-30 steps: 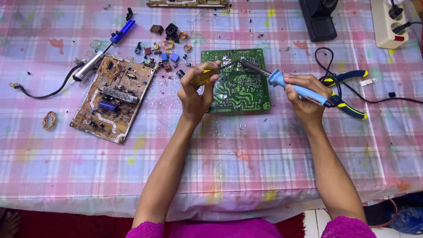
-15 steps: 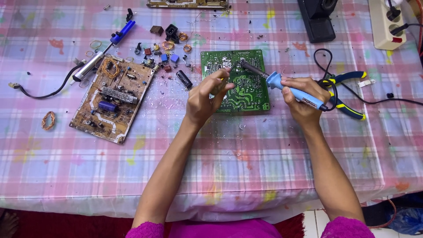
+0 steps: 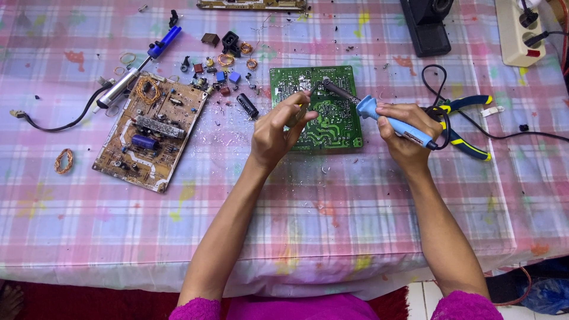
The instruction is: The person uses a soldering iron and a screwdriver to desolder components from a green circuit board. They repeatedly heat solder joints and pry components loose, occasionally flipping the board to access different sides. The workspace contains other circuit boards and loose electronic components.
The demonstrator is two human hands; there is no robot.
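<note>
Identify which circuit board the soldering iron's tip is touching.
The green board at the centre, under both hands; the brown board lies untouched to its left.

We cannot tell what the left hand (image 3: 277, 131) pinches over the green circuit board (image 3: 316, 106); its fingers cover it. At the far edge, a brown board (image 3: 253, 4), a black device (image 3: 428, 25) and the white power strip (image 3: 518, 32) are cut off. The small loose components (image 3: 222, 65) are too tiny to identify.

Two circuit boards (image 3: 315, 106) (image 3: 151, 131) side by side on the table (image 3: 296, 195), pliers (image 3: 465, 127) rightmost.
</note>
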